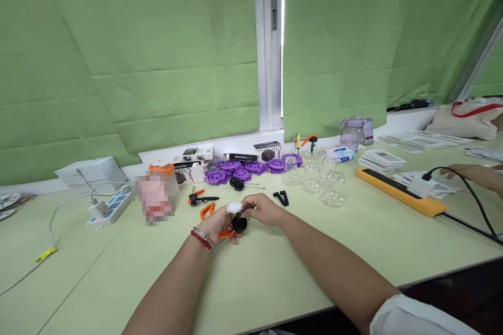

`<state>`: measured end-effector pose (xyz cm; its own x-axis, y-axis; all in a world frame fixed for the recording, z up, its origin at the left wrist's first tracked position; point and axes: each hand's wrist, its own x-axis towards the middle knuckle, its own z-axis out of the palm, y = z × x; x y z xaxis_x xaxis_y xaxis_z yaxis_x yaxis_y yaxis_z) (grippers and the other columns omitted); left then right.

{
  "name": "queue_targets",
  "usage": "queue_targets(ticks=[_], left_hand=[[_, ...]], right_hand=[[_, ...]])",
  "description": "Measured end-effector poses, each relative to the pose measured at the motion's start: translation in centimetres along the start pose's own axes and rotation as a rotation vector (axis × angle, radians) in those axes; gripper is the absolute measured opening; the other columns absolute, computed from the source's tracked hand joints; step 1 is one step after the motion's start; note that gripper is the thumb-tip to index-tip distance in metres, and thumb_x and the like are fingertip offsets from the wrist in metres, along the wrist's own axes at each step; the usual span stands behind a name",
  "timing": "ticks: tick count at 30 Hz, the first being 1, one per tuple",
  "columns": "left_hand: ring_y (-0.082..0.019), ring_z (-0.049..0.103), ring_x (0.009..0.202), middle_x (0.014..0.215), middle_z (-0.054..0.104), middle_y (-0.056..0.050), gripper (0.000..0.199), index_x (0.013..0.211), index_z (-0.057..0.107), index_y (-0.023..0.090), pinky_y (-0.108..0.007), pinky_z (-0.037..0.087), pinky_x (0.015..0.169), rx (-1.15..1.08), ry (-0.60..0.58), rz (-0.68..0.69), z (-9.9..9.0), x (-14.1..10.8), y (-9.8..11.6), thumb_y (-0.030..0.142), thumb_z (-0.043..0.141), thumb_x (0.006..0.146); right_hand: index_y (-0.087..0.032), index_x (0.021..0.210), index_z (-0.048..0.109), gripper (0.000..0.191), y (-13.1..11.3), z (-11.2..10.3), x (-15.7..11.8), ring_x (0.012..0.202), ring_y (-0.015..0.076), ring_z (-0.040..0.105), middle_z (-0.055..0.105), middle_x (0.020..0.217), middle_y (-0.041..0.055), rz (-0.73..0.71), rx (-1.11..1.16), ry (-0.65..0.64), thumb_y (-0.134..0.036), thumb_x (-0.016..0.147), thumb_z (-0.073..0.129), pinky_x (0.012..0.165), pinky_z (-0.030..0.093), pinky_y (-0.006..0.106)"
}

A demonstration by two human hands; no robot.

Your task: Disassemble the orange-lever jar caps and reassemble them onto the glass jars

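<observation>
Near the middle of the table, my left hand (217, 225) is closed around a small black and orange device (239, 223) with a round black disc. A white rounded piece (234, 208) shows at its top. My right hand (259, 208) pinches the black stem of the same device from the right side. A thin metal rod points down and left from under my left hand. Just behind my left hand lie an orange clip-like part (206, 211) and a black and orange tool (202, 198).
Purple wheel-shaped parts (255, 167) lie behind the hands, with boxes by the wall. Clear glass vessels (312, 180) and short black pieces (281, 198) are to the right. A yellow power strip (401, 191), cables and another person's hand (471, 174) are farther right; a white power strip (112, 208) is left.
</observation>
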<state>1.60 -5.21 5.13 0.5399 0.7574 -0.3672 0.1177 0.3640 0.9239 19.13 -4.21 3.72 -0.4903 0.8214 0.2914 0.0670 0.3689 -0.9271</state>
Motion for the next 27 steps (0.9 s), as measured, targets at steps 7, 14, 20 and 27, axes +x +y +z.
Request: queue_targets(ticks=[7,14,20,27], left_hand=[[-0.021,0.058,0.056,0.075,0.061,-0.009,0.045,0.096,0.052,0.017,-0.028,0.042,0.041,0.003,-0.023,0.008,0.03,-0.02,0.10,0.052,0.051,0.070],[-0.021,0.058,0.055,0.073,0.060,-0.007,0.043,0.099,0.051,0.018,-0.029,0.043,0.041,-0.016,-0.036,0.021,-0.23,0.17,-0.13,0.051,0.053,0.071],[-0.021,0.059,0.056,0.074,0.060,-0.007,0.043,0.096,0.051,0.018,-0.028,0.043,0.041,-0.010,-0.043,0.018,-0.34,0.19,-0.15,0.052,0.051,0.071],[-0.021,0.059,0.057,0.075,0.061,-0.008,0.041,0.095,0.051,0.017,-0.028,0.044,0.041,-0.008,-0.029,0.010,-0.30,0.21,-0.17,0.051,0.050,0.071]], right_hand=[[-0.016,0.074,0.066,0.008,0.68,-0.08,0.13,0.060,0.0106,0.050,0.058,0.069,-0.0009,-0.034,0.053,-0.015,-0.020,0.069,0.061,0.063,0.042,0.026],[-0.016,0.072,0.068,0.011,0.38,-0.09,0.04,0.067,0.0128,0.054,0.061,0.073,0.0003,-0.026,0.095,-0.016,-0.022,0.063,0.069,0.067,0.043,0.027],[-0.015,0.070,0.067,0.010,0.46,0.21,0.10,0.063,0.0110,0.051,0.060,0.073,-0.0002,-0.023,0.143,0.005,-0.023,0.064,0.068,0.065,0.041,0.027],[-0.014,0.075,0.064,0.016,0.77,0.45,0.20,0.060,0.0095,0.049,0.059,0.066,-0.0023,0.071,0.266,0.024,-0.021,0.062,0.070,0.063,0.039,0.026]])
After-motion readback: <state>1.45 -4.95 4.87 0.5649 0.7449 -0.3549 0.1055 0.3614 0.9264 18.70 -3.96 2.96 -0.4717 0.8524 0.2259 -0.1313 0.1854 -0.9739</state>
